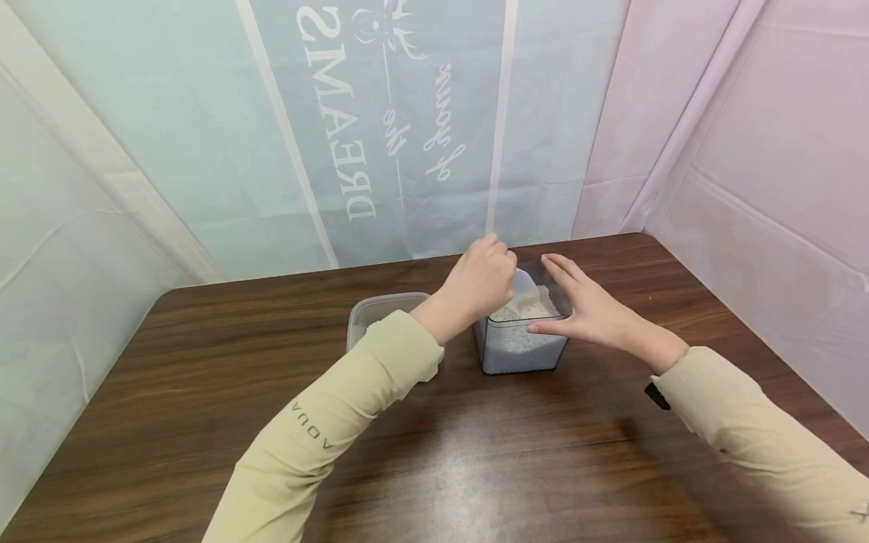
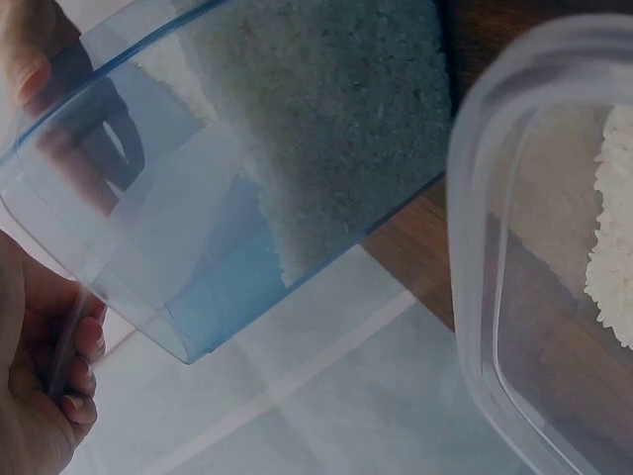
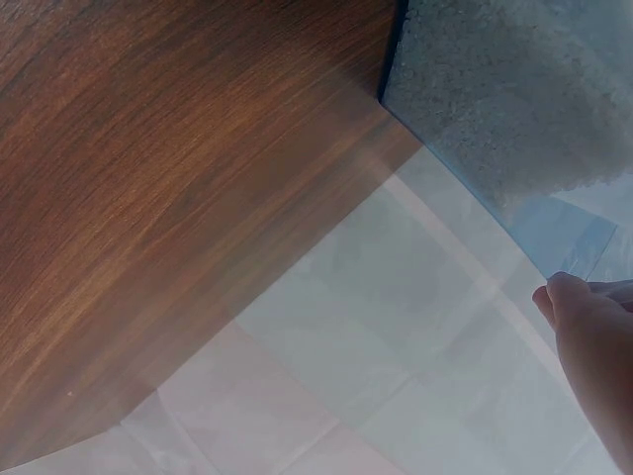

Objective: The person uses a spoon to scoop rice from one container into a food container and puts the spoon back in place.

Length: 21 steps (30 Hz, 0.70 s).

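rice (image 1: 536, 308) fills a clear square tub (image 1: 521, 354) mid tabletop (image 1: 475, 467). left hand (image 1: 478, 283) grips a white scoop (image 1: 523, 290) dipped in it, right hand (image 1: 587, 305) rests flat-fingered on the tub's right side. second tub (image 1: 376, 313) sits just left.

Dark wood-grain desk (image 1: 516, 467), with a soft glare patch toward 6 o'clock. Thin plastic sheeting on three sides: pale green sheet (image 1: 156, 136) from 9 to 11 o'clock, grey-blue panel (image 1: 434, 113) at 12 o'clock with mirrored white lettering (image 1: 346, 113) reading "DREAMS", pink sheet (image 1: 760, 128) from 1 to 3 o'clock. Even, diffuse light throughout.
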Tool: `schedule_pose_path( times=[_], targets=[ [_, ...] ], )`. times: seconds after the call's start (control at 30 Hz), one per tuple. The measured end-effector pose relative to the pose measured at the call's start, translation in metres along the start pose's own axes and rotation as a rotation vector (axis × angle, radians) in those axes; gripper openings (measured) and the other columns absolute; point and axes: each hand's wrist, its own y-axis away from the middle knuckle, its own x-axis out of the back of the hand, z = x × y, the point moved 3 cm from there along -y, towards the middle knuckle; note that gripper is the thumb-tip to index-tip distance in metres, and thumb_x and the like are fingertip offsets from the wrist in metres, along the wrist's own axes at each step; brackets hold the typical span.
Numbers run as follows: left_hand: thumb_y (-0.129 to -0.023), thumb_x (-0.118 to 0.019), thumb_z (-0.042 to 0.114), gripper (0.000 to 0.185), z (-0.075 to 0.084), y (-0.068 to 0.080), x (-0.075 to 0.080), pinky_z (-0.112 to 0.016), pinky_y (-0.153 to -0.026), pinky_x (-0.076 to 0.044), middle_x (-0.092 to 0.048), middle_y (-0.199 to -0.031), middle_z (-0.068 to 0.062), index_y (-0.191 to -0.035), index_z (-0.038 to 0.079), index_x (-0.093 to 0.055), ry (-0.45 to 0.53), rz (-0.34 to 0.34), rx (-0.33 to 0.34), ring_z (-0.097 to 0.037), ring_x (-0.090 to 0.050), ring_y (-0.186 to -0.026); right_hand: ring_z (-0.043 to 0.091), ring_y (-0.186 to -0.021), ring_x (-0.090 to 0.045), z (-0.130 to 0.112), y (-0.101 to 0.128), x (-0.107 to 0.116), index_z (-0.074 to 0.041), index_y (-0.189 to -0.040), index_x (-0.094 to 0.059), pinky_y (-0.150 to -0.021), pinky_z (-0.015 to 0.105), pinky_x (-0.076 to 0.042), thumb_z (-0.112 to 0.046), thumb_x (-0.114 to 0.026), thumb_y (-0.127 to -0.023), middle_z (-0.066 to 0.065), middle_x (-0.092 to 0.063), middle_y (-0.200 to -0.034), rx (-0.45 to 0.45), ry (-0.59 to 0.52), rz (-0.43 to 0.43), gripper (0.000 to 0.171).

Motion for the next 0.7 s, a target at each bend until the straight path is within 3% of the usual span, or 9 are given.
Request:
schedule_pose_path(
  times=[0.43, 0.7],
  targets=[
    [-0.082, -0.048, 0.004, 0.02, -0.0002, -0.0027, -0.0043, -0.025, -0.072, -0.033, -0.058, -0.068, -0.001, -0.071, 0.011, -0.063, 0.142, -0.105, -0.055, -0.015, -0.049, -0.066, 0.036, -0.129, -0.027, -0.0014, 0.0007, 0.0001, 0.006, -0.141, -0.02, -0.098, 0.051, -0.028, -0.041, -0.075, -0.071, 0.018, -0.021, -0.144, 0.0, -0.005, 0.009, 0.1],
    [-0.085, -0.046, 0.004, 0.024, -0.003, -0.0041, -0.0088, -0.027, -0.09, -0.036, -0.059, -0.066, -0.002, -0.067, 0.009, -0.061, 0.278, -0.193, -0.027, -0.016, -0.056, -0.068, 0.036, -0.129, -0.027, -0.002, 0.0016, 0.0002, 0.003, -0.142, -0.018, -0.097, 0.052, -0.029, -0.042, -0.075, -0.071, 0.018, -0.021, -0.144, -0.001, -0.004, 0.003, 0.101]
  ],
)
